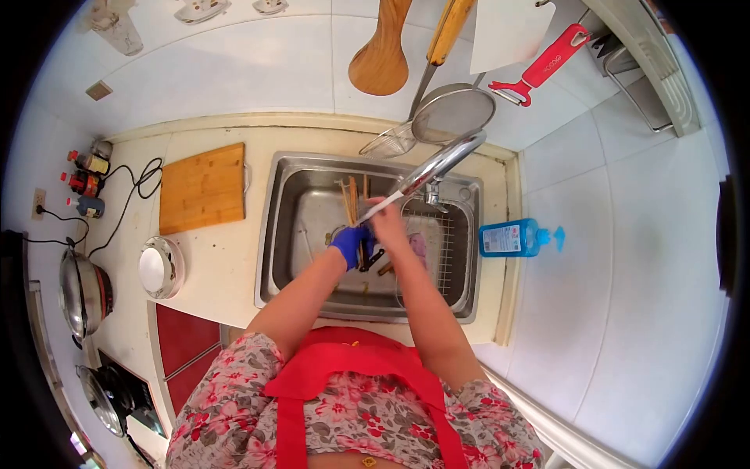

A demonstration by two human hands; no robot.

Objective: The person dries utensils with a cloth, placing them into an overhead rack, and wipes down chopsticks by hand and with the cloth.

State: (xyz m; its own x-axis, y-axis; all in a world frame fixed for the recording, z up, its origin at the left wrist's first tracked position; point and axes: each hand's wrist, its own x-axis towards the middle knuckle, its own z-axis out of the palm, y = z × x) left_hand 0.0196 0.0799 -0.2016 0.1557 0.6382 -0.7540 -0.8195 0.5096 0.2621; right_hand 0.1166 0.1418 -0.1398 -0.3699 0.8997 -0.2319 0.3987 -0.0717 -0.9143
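Over the metal sink, my left hand wears a blue glove and is closed round a bundle of wooden chopsticks that point up and away from me. Close beside it, my bare right hand is at the bundle under the water stream from the curved faucet; its fingers are partly hidden. A black-handled utensil shows just below the hands. In the sink's right part lie a wire rack and a pinkish cloth-like item.
Left of the sink are a wooden cutting board, stacked bowls, bottles and a pan. A blue soap bottle is at the right. A wooden spatula, strainer and red peeler hang above.
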